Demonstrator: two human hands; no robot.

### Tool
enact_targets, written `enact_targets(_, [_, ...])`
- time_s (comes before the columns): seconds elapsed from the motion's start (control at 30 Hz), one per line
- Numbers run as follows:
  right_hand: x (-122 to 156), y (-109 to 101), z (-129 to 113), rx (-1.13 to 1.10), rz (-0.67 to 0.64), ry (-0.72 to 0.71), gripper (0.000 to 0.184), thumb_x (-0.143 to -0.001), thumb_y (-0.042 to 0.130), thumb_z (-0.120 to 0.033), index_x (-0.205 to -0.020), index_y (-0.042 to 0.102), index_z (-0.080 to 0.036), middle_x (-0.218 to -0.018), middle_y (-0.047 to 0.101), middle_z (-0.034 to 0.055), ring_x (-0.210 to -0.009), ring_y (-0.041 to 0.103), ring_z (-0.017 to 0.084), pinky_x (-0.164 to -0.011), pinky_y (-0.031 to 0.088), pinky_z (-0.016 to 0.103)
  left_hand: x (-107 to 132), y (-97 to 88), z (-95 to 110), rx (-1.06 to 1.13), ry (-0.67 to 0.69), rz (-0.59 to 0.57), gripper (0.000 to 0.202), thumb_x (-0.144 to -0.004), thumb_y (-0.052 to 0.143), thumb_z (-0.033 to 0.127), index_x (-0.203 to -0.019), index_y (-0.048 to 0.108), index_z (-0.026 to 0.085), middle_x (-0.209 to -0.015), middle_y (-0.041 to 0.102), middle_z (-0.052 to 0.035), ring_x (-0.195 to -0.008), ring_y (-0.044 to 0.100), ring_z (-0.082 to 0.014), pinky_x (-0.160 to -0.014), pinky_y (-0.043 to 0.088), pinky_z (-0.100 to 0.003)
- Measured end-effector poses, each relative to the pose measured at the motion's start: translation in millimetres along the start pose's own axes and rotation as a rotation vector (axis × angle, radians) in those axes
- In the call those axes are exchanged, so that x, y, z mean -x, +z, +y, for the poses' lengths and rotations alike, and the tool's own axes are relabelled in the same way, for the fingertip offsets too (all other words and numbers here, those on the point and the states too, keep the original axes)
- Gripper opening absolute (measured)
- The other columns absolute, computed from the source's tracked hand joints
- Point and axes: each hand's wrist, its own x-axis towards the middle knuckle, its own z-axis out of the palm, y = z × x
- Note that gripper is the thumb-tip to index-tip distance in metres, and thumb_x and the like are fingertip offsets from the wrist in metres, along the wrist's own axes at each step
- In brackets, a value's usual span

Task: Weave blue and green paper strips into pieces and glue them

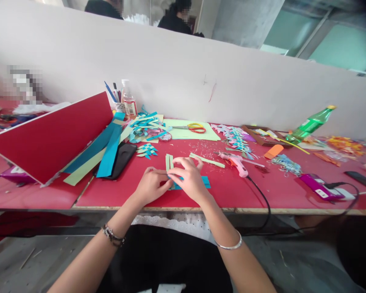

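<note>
My left hand (152, 184) and my right hand (189, 179) meet low over the red table, fingertips nearly touching. Between them are paper strips: pale green strips (168, 161) stand up past the fingers, and a blue strip (206, 182) runs sideways under my right hand. Both hands are closed in a pinch on these strips; my fingers hide where they cross. Just beyond lies a loose pale green strip (208, 160). To the left rests a small woven blue-and-green paper piece (147, 150).
A pink glue gun (236, 162) with a black cord lies to the right. Behind are scissors (195, 128) and a heap of cut strips (148, 127). A red board (57, 130) leans at left near a black phone (122, 160). A green bottle (312, 124) tilts at right.
</note>
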Motion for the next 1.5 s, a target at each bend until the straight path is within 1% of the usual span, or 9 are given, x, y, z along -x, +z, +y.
enact_targets(0.27, [10.6, 0.3, 8.0, -0.057, 0.037, 0.123, 0.017, -0.082, 0.045, -0.032, -0.091, 0.059, -0.030, -0.104, 0.053, 0.0006, -0.099, 0.048, 0.019, -0.096, 0.015, 0.041, -0.9, -1.4, 0.3, 0.025, -0.047, 0.023, 0.034, -0.083, 0.036, 0.023, -0.058, 0.058, 0.017, -0.059, 0.059, 0.0017, -0.057, 0.052, -0.0102, -0.068, 0.033, -0.025])
enact_targets(0.4, [24.5, 4.7, 22.1, -0.070, 0.255, 0.351, 0.034, -0.079, 0.044, -0.029, -0.113, 0.045, -0.024, -0.104, 0.053, 0.0084, -0.100, 0.047, 0.023, -0.089, 0.027, 0.042, -1.8, -0.3, -0.4, 0.025, -0.056, 0.013, 0.033, -0.082, 0.037, 0.024, -0.059, 0.060, 0.018, -0.059, 0.060, 0.0012, -0.057, 0.053, -0.0106, -0.068, 0.035, -0.023])
enact_targets(0.47, [32.1, 7.3, 30.0, -0.082, 0.325, 0.467, 0.036, -0.077, 0.045, -0.028, -0.112, 0.044, -0.021, -0.101, 0.054, 0.0104, -0.098, 0.047, 0.024, -0.084, 0.033, 0.041, -1.8, 0.4, -1.3, 0.030, -0.061, 0.011, 0.033, -0.082, 0.038, 0.024, -0.060, 0.062, 0.019, -0.060, 0.061, 0.0012, -0.060, 0.054, -0.0112, -0.069, 0.035, -0.024])
enact_targets(0.57, [40.2, 9.1, 37.7, -0.116, 0.293, 0.532, 0.027, -0.075, 0.046, -0.027, -0.101, 0.050, -0.021, -0.097, 0.054, 0.0095, -0.095, 0.048, 0.024, -0.081, 0.036, 0.040, -1.0, 0.5, -2.2, 0.016, -0.072, 0.011, 0.033, -0.082, 0.038, 0.026, -0.062, 0.064, 0.020, -0.060, 0.061, 0.0013, -0.061, 0.055, -0.0116, -0.072, 0.036, -0.025])
enact_targets(0.77, [42.5, 6.8, 37.5, -0.162, 0.252, 0.530, 0.019, -0.074, 0.046, -0.027, -0.091, 0.054, -0.022, -0.095, 0.054, 0.0074, -0.095, 0.048, 0.023, -0.082, 0.036, 0.040, -0.4, -2.3, 0.5, 0.005, -0.081, 0.008, 0.035, -0.082, 0.038, 0.025, -0.056, 0.062, 0.018, -0.053, 0.056, 0.0006, -0.054, 0.051, -0.0105, -0.059, 0.035, -0.022])
enact_targets(0.9, [42.6, 6.4, 35.9, -0.157, 0.218, 0.532, 0.017, -0.074, 0.047, -0.025, -0.087, 0.056, -0.022, -0.093, 0.054, 0.0067, -0.093, 0.049, 0.023, -0.083, 0.035, 0.039, 0.2, -2.8, 1.7, 0.060, -0.123, -0.009, 0.034, -0.082, 0.039, 0.025, -0.059, 0.062, 0.017, -0.059, 0.057, 0.0000, -0.056, 0.051, -0.0103, -0.052, 0.032, -0.020])
enact_targets(1.17, [43.2, 5.7, 33.9, -0.158, 0.170, 0.525, 0.014, -0.074, 0.048, -0.026, -0.083, 0.058, -0.023, -0.091, 0.055, 0.0044, -0.091, 0.049, 0.021, -0.082, 0.032, 0.038, 0.8, -0.9, -0.6, 0.085, -0.131, -0.024, 0.035, -0.083, 0.038, 0.026, -0.058, 0.060, 0.016, -0.060, 0.056, -0.0010, -0.059, 0.052, -0.0104, -0.052, 0.033, -0.018])
enact_targets(1.37, [42.6, 4.1, 32.2, -0.169, 0.137, 0.538, 0.019, -0.075, 0.046, -0.025, -0.091, 0.055, -0.023, -0.095, 0.056, 0.0036, -0.095, 0.049, 0.021, -0.083, 0.031, 0.038, 0.7, -1.5, -0.4, 0.095, -0.127, -0.018, 0.032, -0.082, 0.039, 0.026, -0.062, 0.063, 0.017, -0.063, 0.058, -0.0007, -0.060, 0.053, -0.0104, -0.052, 0.033, -0.018])
enact_targets(1.5, [42.3, -0.1, 25.9, -0.155, 0.016, 0.389, 0.018, -0.077, 0.048, -0.030, -0.092, 0.057, -0.028, -0.102, 0.053, 0.0031, -0.098, 0.047, 0.020, -0.087, 0.029, 0.040, 1.0, -1.8, 0.7, 0.103, -0.114, -0.015, 0.032, -0.082, 0.039, 0.025, -0.062, 0.062, 0.017, -0.065, 0.059, -0.0011, -0.062, 0.053, -0.0106, -0.053, 0.033, -0.018])
